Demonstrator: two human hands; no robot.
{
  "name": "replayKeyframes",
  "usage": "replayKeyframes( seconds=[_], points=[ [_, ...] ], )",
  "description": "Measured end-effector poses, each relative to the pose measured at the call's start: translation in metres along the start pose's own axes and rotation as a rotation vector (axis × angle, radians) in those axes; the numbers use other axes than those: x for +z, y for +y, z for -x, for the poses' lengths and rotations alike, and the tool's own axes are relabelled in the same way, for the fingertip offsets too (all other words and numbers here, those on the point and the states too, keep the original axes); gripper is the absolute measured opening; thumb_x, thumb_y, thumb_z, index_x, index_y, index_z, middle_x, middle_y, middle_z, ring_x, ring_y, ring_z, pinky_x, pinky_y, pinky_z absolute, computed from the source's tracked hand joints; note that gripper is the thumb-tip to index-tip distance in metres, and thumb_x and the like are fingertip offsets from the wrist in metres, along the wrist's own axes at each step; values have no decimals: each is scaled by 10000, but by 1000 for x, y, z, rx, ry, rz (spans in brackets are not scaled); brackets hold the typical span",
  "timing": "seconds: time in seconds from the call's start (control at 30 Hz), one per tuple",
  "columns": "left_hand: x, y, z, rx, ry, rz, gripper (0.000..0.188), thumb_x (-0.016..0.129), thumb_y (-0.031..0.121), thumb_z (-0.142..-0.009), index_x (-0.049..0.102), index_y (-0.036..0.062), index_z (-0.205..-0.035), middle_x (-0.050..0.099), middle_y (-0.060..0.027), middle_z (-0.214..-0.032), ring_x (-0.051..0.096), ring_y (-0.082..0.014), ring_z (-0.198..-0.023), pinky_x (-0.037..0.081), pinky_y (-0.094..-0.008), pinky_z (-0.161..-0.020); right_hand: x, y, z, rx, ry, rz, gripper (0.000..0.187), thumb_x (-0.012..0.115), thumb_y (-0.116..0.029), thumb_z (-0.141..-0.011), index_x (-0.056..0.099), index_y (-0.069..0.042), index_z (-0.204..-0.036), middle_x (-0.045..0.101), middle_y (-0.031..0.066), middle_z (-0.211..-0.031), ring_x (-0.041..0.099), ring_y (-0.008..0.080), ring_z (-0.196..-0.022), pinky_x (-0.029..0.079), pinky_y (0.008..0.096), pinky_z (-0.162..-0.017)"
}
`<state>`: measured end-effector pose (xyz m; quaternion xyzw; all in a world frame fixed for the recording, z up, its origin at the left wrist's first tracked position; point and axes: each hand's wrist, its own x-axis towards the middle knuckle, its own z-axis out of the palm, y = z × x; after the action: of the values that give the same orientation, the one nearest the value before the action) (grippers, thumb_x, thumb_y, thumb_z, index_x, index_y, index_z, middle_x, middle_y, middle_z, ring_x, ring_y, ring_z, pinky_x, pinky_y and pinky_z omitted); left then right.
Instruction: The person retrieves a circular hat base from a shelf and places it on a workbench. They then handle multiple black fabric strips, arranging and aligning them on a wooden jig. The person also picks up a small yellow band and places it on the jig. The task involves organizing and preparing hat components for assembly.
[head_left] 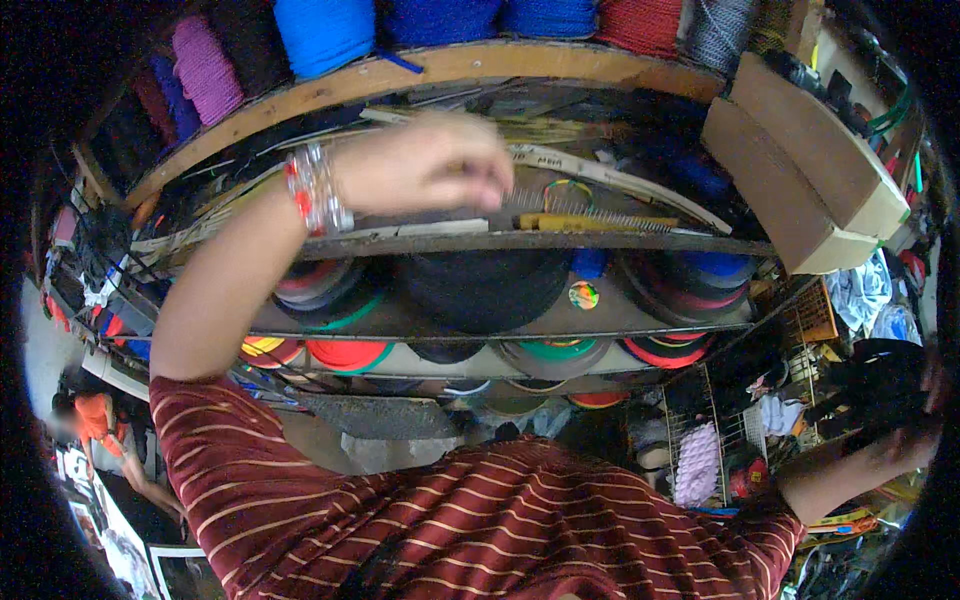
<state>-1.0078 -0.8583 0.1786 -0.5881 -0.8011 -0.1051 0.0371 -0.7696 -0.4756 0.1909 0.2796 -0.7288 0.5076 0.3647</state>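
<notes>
The left hand's (425, 165) fingers are curled and blurred beside a thin spring (590, 210) on the shelf (400, 243); whether they grip it, I cannot tell. A yellow stick (540, 222) against the coils could snag them if pulled. The right hand (915, 442), at the edge, is unreadable.

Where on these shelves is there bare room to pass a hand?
The likeliest gap is on the lower tier, between the big black roll and the roll stack at right, below the bright disc. The middle shelf, under the left hand, is crowded with strips and a coil.
</notes>
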Motion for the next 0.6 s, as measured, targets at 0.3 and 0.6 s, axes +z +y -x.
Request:
replayKeyframes(
  seconds=[0.3,0.6],
  points=[
    [-95,26,-76,681,636,-541,274,651,268,-725,553,67,-885,582,-60,-825,562,-190,-735,456,-291,-652,141,62,-108,-159,-132,808,364,575,-94,-758,529,-57,-1117,615,25,-938,554,109,-829,421,243,-749],
    [-119,-41,102,-115,1110,-500,164,657,113,-712,578,18,-819,583,-59,-709,529,-102,-650,438,-216,-595,77,80,-174,-241,45,1143,348,459,-150,-812,493,-89,-1153,589,149,-988,574,270,-903,433,329,-795]
  ],
)
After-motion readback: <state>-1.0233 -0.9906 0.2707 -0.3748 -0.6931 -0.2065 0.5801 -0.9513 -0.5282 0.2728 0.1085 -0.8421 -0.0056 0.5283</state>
